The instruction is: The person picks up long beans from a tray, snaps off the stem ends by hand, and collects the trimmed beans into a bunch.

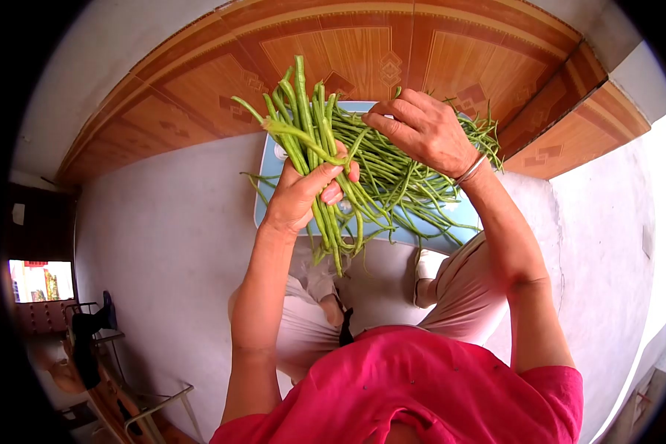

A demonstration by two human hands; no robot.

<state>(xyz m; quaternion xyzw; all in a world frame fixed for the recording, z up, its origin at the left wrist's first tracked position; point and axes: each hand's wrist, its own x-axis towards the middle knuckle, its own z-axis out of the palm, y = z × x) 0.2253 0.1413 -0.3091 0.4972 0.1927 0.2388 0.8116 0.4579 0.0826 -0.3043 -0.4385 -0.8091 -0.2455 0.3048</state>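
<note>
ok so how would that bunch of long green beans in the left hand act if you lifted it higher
The bunch of beans would probably stay fairly stiff near the left hand, since the thick ends stand up above it. The thin lower ends likely sway or droop, as several already curve. Loose beans might slip out, since nothing visible ties them.

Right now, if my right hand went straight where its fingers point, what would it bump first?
Probably the bunch of green beans in your left hand, since your right hand points toward it. Heights are unclear, so it might brush the loose beans first.
</note>
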